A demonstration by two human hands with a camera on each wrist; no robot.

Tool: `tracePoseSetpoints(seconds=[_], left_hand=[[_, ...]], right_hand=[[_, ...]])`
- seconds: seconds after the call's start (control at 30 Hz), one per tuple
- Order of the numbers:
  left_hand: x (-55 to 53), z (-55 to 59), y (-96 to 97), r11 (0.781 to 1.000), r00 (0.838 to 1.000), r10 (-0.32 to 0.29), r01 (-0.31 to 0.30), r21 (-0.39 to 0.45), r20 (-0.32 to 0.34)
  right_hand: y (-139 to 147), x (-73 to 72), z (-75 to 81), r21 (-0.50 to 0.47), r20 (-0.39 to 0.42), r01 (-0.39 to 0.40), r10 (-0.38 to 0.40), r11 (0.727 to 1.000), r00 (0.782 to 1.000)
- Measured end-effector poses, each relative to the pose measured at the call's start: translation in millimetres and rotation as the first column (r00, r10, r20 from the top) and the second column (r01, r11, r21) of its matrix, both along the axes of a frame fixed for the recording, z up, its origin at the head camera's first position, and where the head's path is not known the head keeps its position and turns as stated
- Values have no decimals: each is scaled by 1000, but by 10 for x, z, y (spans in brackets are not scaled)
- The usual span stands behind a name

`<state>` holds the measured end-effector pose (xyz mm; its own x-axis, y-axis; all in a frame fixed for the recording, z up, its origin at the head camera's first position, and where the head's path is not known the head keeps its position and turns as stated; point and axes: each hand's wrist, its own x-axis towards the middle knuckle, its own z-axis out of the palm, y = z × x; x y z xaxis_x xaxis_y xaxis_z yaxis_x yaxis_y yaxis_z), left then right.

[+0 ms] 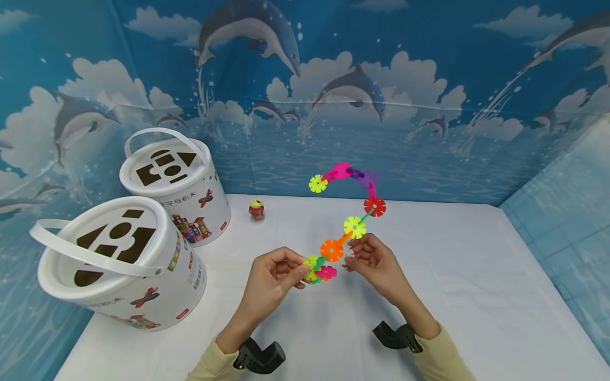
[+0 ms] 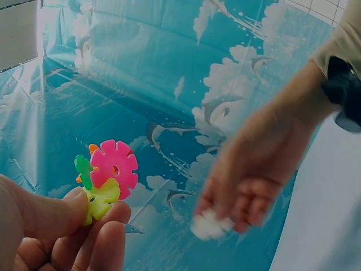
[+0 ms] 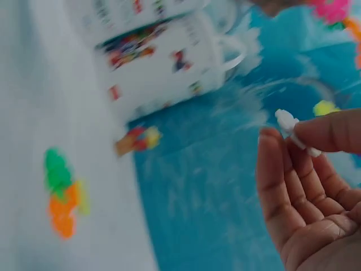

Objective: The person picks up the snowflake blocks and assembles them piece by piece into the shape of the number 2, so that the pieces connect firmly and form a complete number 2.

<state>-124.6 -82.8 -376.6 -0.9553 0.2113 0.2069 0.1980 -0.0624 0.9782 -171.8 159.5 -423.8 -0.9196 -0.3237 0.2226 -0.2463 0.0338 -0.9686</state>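
Snowflake-disc chain: being held up over the white table, dolphin backdrop hanging behind its far end. Left hand pinching the near end, thumb and finger gripping the lime disc; pink disc sitting right against it. Right hand pinching a loose white snowflake disc, apart from the chain in the left wrist view.

Long axis: curving, not straight. From the left hand, chain climbing away and rightward through orange disc and yellow disc to red disc, then curling back leftward past purple disc and magenta disc; far yellow tip pointing left. White snowflake disc showing nearly edge-on in the right wrist view.

Step in hand, judging by the two pinches: probably joining the white snowflake disc to the near end. Doing it well would mean bracing the left pinch close to the chosen notch, setting the discs crosswise so slot is meeting slot, and pushing straight without twisting, since the free length is likely swaying and levering on the joints
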Motion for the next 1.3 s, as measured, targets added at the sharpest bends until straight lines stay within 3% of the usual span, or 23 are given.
tracePoseSetpoints(seconds=[0.1, 0.27, 0.47, 0.93, 1.3], left_hand=[[6, 6, 10, 1000, 1000, -1, 1, 2, -11], [16, 13, 21, 1000, 1000, 7, -7, -2, -12], [26, 2, 28, 1000, 1000, 7, -7, -4, 1], [37, -7, 21, 1000, 1000, -1, 1, -8, 2], [49, -4, 28, 1000, 1000, 8, -8, -9, 3]], right_hand=[[27, 154, 228, -113, -37, -82, 78, 990, 996], [17, 328, 419, -171, -41, -142, 137, 975, 990], [-19, 419, 460, -143, -54, -128, 122, 981, 991], [-61, 497, 478, -58, -187, -29, 18, 998, 982], [-94, 515, 464, -81, -170, -45, 31, 996, 985]])
